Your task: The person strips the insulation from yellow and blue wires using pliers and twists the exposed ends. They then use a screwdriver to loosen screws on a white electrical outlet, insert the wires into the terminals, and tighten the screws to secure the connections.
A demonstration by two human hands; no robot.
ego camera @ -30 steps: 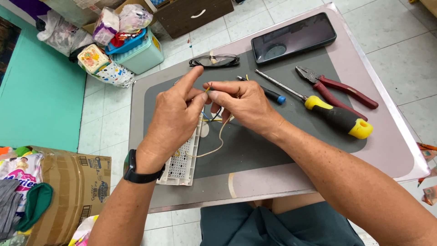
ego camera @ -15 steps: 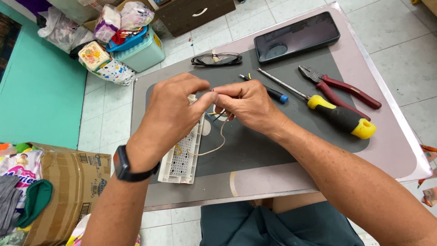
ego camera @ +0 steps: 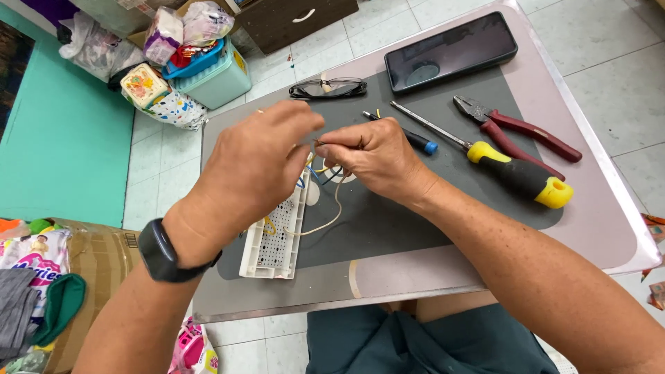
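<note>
I see white plastic breadboard [ego camera: 276, 235] on grey rubber mat [ego camera: 388, 228], mat on pink table [ego camera: 609, 208]. My left hand [ego camera: 253, 166] over breadboard, right hand [ego camera: 374, 158] just right of it, fingertips meeting on thin cream wire [ego camera: 331, 216]. Black-framed glasses [ego camera: 327, 88] behind hands. Dark slab phone [ego camera: 450, 51] far right. Yellow-handled screwdriver [ego camera: 499, 165] right of right hand, red-handled pliers [ego camera: 516, 128] beyond it.

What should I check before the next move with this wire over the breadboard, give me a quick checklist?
1. Wire pinched by both hands: left hand and right hand meet on the thin wire. Ok.
2. Breadboard flat on the grey mat: ok.
3. Wire end clean: cannot tell, too small.
4. Target hole in view: not ok, the left hand covers the board's far end.
5. Screwdriver and pliers apart from the hands: ok.
</note>
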